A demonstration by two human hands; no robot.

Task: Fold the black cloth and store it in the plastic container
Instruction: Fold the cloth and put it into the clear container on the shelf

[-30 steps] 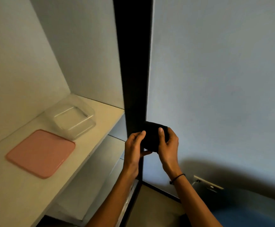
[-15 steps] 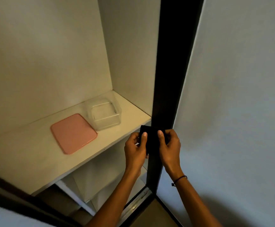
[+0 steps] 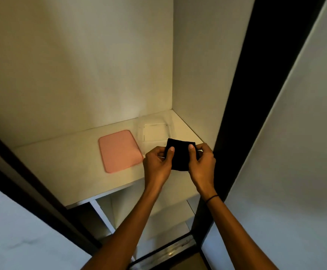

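My left hand [image 3: 157, 162] and right hand [image 3: 202, 162] are pinching the folded black cloth [image 3: 180, 155] over the shelf's [image 3: 61, 168] front edge, before the clear plastic container [image 3: 155, 131] near the back right corner. Soft, light; I'm gripping its side edges. A second ago it was right of the shelf.

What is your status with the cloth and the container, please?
Both hands, left and right, pinching folded black cloth. Clear container open on shelf, pink lid beside it. Nothing blocking.
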